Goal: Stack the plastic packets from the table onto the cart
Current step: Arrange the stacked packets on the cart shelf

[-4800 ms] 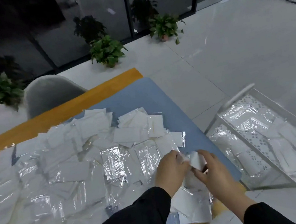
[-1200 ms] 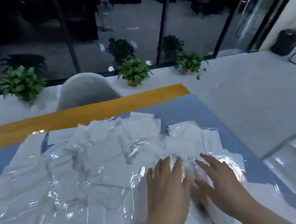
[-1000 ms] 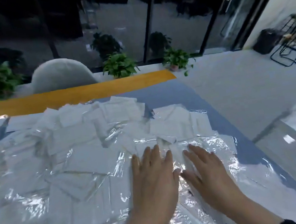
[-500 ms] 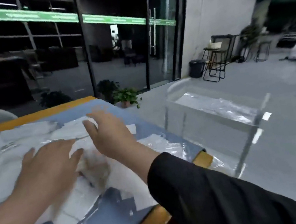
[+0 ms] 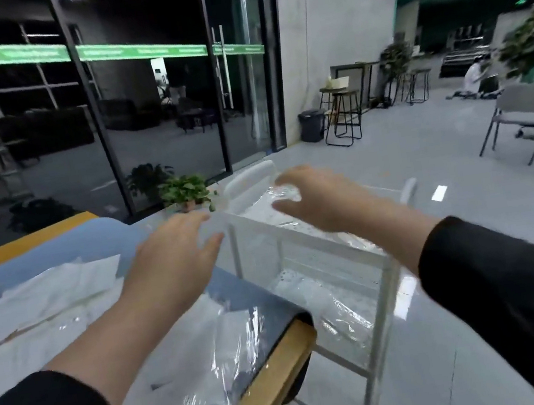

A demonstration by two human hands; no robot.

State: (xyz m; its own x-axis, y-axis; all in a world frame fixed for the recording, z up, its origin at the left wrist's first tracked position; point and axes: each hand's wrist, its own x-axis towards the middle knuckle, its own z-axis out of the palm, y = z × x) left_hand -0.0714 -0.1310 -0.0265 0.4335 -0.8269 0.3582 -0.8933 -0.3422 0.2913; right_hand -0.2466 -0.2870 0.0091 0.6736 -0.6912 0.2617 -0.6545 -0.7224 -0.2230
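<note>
Swinging off the table's packet heap (image 5: 47, 297), both hands now reach the cart (image 5: 297, 232): right hand (image 5: 320, 194) over its top tray, blurred fingers seemingly pinching a clear packet (image 5: 283, 192); left hand (image 5: 170, 261) spread, holding nothing, so a drop looks imminent.

both hands (image 5: 177, 260) over white cart (image 5: 301, 232)

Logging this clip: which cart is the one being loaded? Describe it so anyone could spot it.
Start at the blue table. At its right corner stands a white cart with perforated shelves, plastic packets lying on them. The seats nearby are dark-legged stools and a grey chair.
</note>
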